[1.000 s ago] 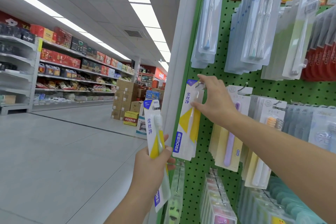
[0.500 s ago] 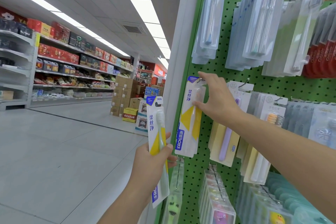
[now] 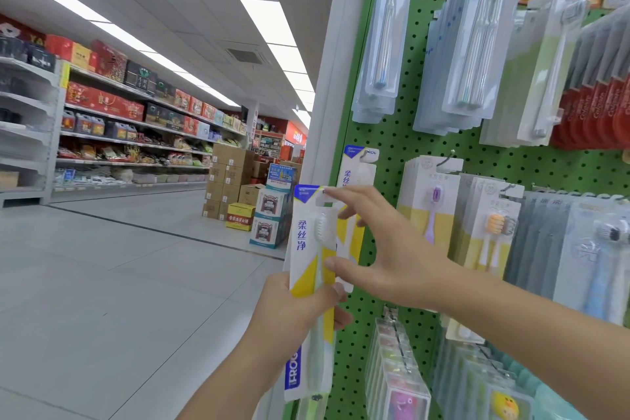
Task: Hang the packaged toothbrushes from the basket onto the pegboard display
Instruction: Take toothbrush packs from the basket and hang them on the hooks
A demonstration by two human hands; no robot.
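Left hand grips the toothbrush pack round its lower half, upright. Right hand, at 3 o'clock of it, fingers spread: index tip at the pack's top hang tab, thumb on its mid edge, not clamped. Pack looks light, thin card with a slick blister, likely bendy; best pinched by the card edges near the tab. Hung pack at 1 o'clock on the pegboard.
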